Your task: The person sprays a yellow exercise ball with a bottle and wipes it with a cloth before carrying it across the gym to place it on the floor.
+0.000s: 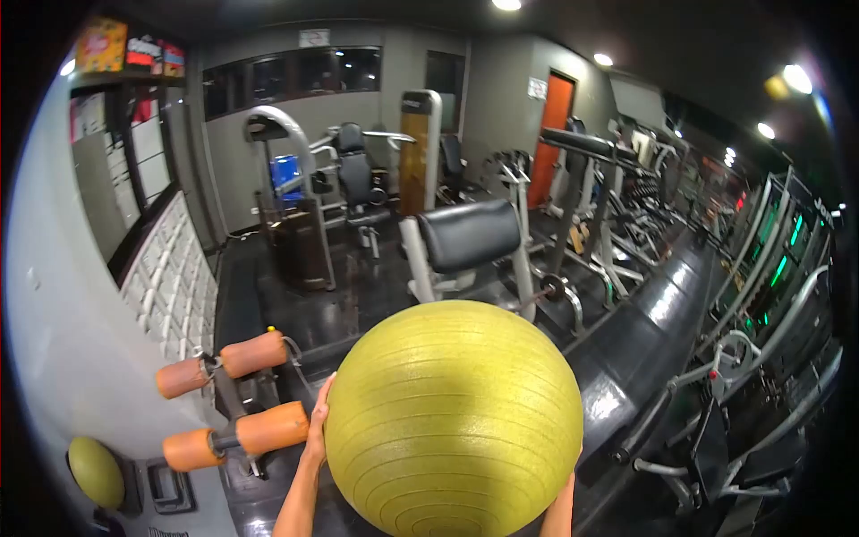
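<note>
A large yellow-green exercise ball (452,416) with ridged rings fills the lower middle of the view, held up in front of me. My left hand (319,421) presses against its left side, fingers pointing up along the curve. On the opposite side, my right hand (571,479) supports the ball low down; most of that hand is hidden behind the ball, with only its edge and the forearm showing. Both arms reach up from the bottom edge of the view.
Orange foam rollers (273,427) on a bench frame stand close on my left. A smaller yellow-green ball (96,473) lies at lower left. Ahead is a black padded bench (470,234); weight machines (291,206) stand behind it. More metal equipment (716,430) lines the right.
</note>
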A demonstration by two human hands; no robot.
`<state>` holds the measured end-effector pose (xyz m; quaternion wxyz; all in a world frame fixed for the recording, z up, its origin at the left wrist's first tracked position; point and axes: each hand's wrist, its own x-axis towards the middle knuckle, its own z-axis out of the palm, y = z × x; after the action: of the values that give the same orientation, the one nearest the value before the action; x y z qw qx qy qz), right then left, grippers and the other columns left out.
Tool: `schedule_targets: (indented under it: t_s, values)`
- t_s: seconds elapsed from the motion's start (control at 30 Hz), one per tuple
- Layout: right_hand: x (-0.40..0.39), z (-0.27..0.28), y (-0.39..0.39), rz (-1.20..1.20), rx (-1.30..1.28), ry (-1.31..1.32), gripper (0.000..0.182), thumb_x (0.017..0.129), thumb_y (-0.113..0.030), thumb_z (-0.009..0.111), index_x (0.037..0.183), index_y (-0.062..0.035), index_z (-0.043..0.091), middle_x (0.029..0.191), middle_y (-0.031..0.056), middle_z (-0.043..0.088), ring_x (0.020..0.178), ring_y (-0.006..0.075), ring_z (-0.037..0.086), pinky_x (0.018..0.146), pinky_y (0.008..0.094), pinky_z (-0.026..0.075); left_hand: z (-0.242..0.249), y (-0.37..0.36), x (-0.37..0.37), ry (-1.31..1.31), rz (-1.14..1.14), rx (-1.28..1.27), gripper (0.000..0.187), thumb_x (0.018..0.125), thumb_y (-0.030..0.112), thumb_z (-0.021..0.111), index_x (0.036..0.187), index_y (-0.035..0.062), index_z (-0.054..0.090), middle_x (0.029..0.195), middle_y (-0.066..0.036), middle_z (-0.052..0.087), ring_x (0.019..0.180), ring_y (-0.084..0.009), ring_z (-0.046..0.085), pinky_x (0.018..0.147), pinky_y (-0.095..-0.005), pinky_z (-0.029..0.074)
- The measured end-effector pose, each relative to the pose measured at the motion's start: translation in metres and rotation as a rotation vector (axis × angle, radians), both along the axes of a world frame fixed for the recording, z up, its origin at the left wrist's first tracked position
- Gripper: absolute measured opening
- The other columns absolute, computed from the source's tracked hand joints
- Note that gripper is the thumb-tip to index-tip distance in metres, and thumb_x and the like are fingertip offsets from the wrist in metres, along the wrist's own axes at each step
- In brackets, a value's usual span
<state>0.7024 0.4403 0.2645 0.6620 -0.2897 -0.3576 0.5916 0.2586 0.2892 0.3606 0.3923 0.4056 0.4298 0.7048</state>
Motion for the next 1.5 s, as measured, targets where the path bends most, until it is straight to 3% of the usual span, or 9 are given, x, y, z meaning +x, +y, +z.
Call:
schedule_targets:
  t_s: [0.2,0.4,0.6,0.7,0.77,1.1,1.33,1.5]
  values:
    - [-0.131,0.036,-0.046,0.203,0.110,0.007,0.050,0.106,-0.044,0.038,0.130,-0.0050,0.056,0.122,0.0093,0.063,0.108,0.0219,0.062,0.094,0.0373,0.051,0.056,-0.149,-0.089,0.113,0.182,0.168,0.096,0.092,0.064,0.049,0.159,0.0044,0.015,0.163,-0.016,0.023,0.151,-0.0276,0.022,0.122,-0.0411,0.019]
    - [-0.237,0.039,-0.121,0.343,0.128,0.001,0.049,0.106,-0.044,0.038,0.130,-0.0049,0.056,0.122,0.0093,0.063,0.108,0.0219,0.062,0.093,0.0372,0.052,0.068,-0.296,-0.166,0.153,0.361,0.237,0.095,0.094,0.068,0.040,0.159,0.0048,0.015,0.160,-0.014,0.027,0.148,-0.0261,0.026,0.120,-0.0419,0.023]
    - [-0.337,0.048,-0.163,0.422,0.134,0.005,0.049,0.106,-0.043,0.038,0.129,-0.0049,0.056,0.121,0.0093,0.063,0.107,0.0218,0.062,0.093,0.0371,0.052,0.085,-0.376,-0.222,0.256,0.449,0.208,0.095,0.096,0.070,0.036,0.160,0.0035,0.013,0.161,-0.013,0.027,0.148,-0.0245,0.026,0.120,-0.0408,0.025]
    - [-0.385,0.047,-0.173,0.451,0.137,0.002,0.049,0.106,-0.043,0.038,0.129,-0.0049,0.056,0.121,0.0093,0.063,0.107,0.0218,0.062,0.093,0.0371,0.052,0.083,-0.391,-0.256,0.268,0.479,0.180,0.096,0.095,0.071,0.036,0.160,0.0035,0.013,0.161,-0.013,0.026,0.148,-0.0243,0.025,0.120,-0.0409,0.025]
    - [-0.411,0.041,-0.182,0.461,0.129,-0.008,0.049,0.106,-0.043,0.037,0.129,-0.0048,0.057,0.121,0.0093,0.063,0.107,0.0217,0.062,0.093,0.0371,0.052,0.077,-0.390,-0.281,0.208,0.418,0.272,0.097,0.092,0.065,0.047,0.159,0.0027,0.014,0.164,-0.017,0.020,0.151,-0.0282,0.021,0.122,-0.0423,0.018]
    - [-0.570,0.028,-0.217,0.450,0.102,0.022,0.048,0.106,-0.043,0.037,0.128,-0.0048,0.057,0.120,0.0092,0.064,0.106,0.0216,0.062,0.092,0.0369,0.052,0.124,-0.368,-0.434,0.220,0.383,0.297,0.097,0.091,0.063,0.052,0.158,0.0010,0.018,0.160,-0.018,0.027,0.148,-0.0275,0.028,0.120,-0.0407,0.022]
    - [-0.594,0.019,-0.267,0.241,0.081,-0.009,0.048,0.106,-0.042,0.037,0.128,-0.0047,0.057,0.119,0.0092,0.064,0.106,0.0215,0.062,0.091,0.0368,0.053,0.133,-0.360,-0.542,0.151,0.246,0.262,0.091,0.090,0.058,0.049,0.160,0.0074,0.020,0.163,-0.016,0.025,0.150,-0.0295,0.025,0.122,-0.0424,0.020]
    - [-0.635,-0.007,-0.359,0.035,0.042,0.005,0.047,0.106,-0.042,0.037,0.128,-0.0047,0.057,0.119,0.0092,0.064,0.105,0.0215,0.062,0.091,0.0368,0.053,0.121,-0.351,-0.612,0.137,0.032,0.236,0.091,0.089,0.057,0.049,0.161,0.0091,0.019,0.165,-0.016,0.021,0.152,-0.0297,0.021,0.123,-0.0430,0.017]
